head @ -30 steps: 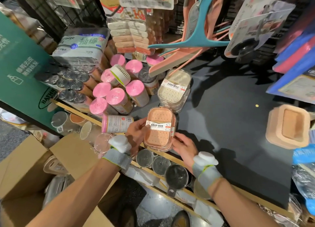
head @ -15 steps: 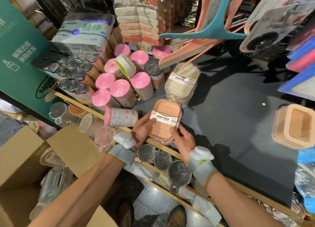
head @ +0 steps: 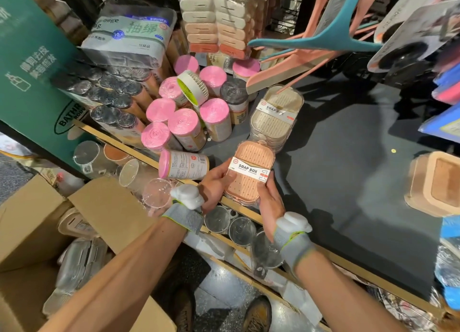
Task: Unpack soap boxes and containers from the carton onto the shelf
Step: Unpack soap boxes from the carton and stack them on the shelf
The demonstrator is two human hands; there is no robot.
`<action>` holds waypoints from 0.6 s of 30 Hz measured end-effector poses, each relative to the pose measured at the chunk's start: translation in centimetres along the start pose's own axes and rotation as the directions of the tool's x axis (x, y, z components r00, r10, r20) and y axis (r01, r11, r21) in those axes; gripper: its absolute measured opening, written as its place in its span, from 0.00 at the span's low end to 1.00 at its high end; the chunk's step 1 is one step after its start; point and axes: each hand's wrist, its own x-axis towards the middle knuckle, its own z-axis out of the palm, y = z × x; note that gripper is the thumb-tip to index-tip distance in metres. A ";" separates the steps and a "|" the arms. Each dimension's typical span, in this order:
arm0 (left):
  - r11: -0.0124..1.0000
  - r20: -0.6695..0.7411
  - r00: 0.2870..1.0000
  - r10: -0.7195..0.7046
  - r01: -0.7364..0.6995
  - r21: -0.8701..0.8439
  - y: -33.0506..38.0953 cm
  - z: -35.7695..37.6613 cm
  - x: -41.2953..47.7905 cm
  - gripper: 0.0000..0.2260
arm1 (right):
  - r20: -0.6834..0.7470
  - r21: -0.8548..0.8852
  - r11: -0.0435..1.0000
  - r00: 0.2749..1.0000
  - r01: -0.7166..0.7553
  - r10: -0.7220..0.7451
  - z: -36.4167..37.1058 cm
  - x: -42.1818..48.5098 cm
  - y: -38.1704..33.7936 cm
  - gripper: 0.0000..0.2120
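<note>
Left hand (head: 214, 185) and right hand (head: 270, 203) clasp the peach soap box stack (head: 249, 182) between them by its sides, at the shelf (head: 348, 182) front edge, just before the beige soap box stack (head: 273, 118)

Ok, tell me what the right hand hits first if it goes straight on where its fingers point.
The right hand grips the peach soap boxes. Carried straight on, they would likely meet the beige soap box stack just behind them on the shelf. How close the two are is unclear.
</note>
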 end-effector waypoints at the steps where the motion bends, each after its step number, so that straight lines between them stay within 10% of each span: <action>1: 1.000 -0.005 1.000 -0.015 0.015 -0.025 0.1 0.2 -0.1 0.20 | -0.004 -0.003 1.000 1.000 0.001 -0.001 0.0 0.1 0.1 0.25; 18: 1.000 -0.061 0.998 0.008 -0.009 -0.022 0.5 0.1 0.0 0.18 | -0.021 -0.073 0.996 0.999 0.048 -0.050 1.2 -0.1 0.5 0.27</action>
